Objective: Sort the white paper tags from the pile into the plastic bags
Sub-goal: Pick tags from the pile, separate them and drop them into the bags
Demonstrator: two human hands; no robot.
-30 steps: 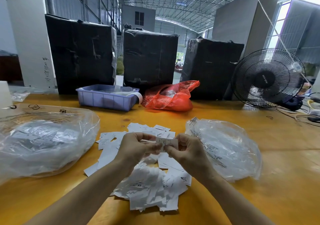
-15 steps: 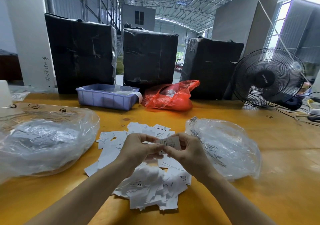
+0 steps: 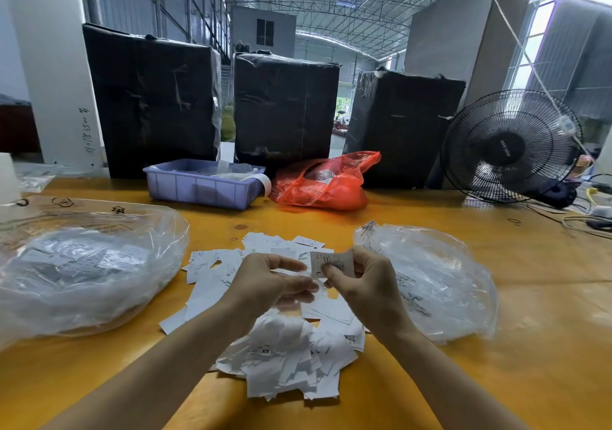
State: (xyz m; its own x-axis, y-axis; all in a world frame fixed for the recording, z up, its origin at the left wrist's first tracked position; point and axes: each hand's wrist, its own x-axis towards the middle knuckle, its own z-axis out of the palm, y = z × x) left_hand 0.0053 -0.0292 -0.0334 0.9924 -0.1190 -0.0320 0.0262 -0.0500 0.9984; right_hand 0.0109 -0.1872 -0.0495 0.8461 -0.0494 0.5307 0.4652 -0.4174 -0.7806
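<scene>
A pile of white paper tags (image 3: 284, 363) lies on the yellow table (image 3: 496, 347) in front of me. Over the pile, my right hand (image 3: 367, 284) pinches one tag (image 3: 331, 262), marked L, between thumb and fingers. My left hand (image 3: 261, 284) hovers just left of that tag with loosely curled fingers and nothing visibly in them. To the left lies a large clear plastic bag (image 3: 82, 274) with tags inside. A smaller clear plastic bag (image 3: 430, 274) lies on the right, close to my right hand.
At the back of the table stand a purple tray (image 3: 198, 191), a red plastic bag (image 3: 324, 184) and three black wrapped boxes (image 3: 152, 98). A black fan (image 3: 510, 148) and cables (image 3: 589, 221) occupy the far right.
Both hands held the tag between them before. Now my left hand has let go, and my right hand alone holds the tag, tilted upright and slightly higher.
</scene>
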